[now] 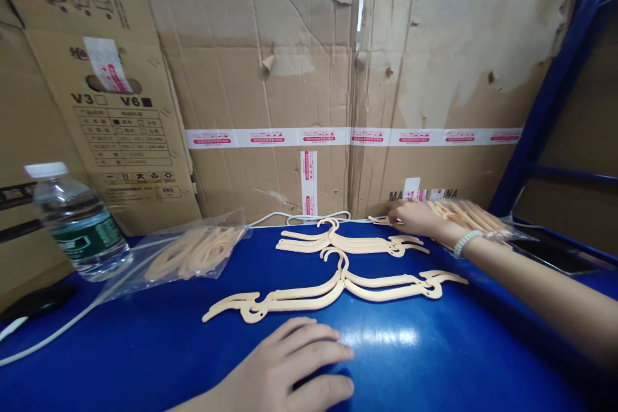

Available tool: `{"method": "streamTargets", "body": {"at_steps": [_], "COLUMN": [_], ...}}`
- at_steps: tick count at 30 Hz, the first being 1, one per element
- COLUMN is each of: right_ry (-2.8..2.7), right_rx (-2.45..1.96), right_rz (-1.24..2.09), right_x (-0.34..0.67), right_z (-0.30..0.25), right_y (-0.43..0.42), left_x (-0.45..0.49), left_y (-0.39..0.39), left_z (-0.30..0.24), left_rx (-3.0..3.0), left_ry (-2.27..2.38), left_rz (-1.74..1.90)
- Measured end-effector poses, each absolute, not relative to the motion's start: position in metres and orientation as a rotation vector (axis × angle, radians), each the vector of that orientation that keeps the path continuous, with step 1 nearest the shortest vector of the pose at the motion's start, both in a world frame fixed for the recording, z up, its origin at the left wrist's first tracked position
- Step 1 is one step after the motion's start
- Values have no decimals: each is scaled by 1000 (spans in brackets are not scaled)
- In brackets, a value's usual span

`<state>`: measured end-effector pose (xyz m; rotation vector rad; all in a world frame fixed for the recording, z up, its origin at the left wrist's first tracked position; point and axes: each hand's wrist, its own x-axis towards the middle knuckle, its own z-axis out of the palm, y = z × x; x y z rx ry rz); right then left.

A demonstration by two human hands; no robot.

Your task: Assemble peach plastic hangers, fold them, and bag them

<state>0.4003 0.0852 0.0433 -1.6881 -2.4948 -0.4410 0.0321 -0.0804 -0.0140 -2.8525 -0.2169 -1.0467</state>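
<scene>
**Brown corrugated cardboard panels [270, 87] stood behind a glossy blue tabletop [425, 367] bearing pale beige hangers [303, 300]**

The panels, crossed by white tape with red print, rose along the table's far edge. A blue metal post [545, 77] slanted up on the right.

The hangers lay flat mid-table in two groups, one behind the other, their hooks pointing toward the cardboard. The front group spread wider, with paired curved arms and looped ends; its hooks reached right up to the rear group [367, 244].

Near the far edge sat two clear plastic bags of beige pieces, one to the left [197, 251], the other to the right [476, 217], partly behind the person's forearm. A clear water bottle with a green label and white cap [80, 225] stood beside the left bag.

The left hand [294, 367] was open, palm down, fingers apart, just in front of the hangers. The right hand [412, 215] reached the far edge, fingers bent beside a thin beige piece [379, 220]; whether it gripped anything could not be told. A pale beaded bracelet [467, 243] circled that wrist.
</scene>
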Motion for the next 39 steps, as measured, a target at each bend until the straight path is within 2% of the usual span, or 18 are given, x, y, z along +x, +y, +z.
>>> {"method": "streamTargets", "body": {"at_steps": [5,8,11,14,16,20,23,27,28,39], "right_ry": [-2344,-2257,-2261,-2107,-2085,-2069,-2145,-2378,-2386,-2376], "right_rx": [-1573,-1527,-1395,-1033,-912,-822,-827,-1080,-1139,-1276], "right_rz": [-385,-244,57,851,1088,1275,1089,239,142,75], "right_x": [393,372,334,288,260,228,229,260,270,313], "right_z": [56,69,78,78,72,60,58,58,56,28], "right_y": [74,58,29,-7,-30,-55,-47,-10,0,32], "left_x": [28,29,34,41,44,44,40,35,34,29], "left_y": [-77,-82,-90,-92,-91,-87,-86,-85,-85,-79], "left_z": [-10,3,15,20,18,13,13,18,20,28], "left_rx": [-2992,-3150,-3284,-3265,-3271,-3323,-3271,-3181,-3156,-2961], "left_ry": [-198,-365,-1048,-1802,-2034,-2202,-2241,-2207,-2209,-2242], "left_rz": [-1017,-1156,-1424,-1758,-1899,-1909,-1978,-2058,-2071,-2356]}}
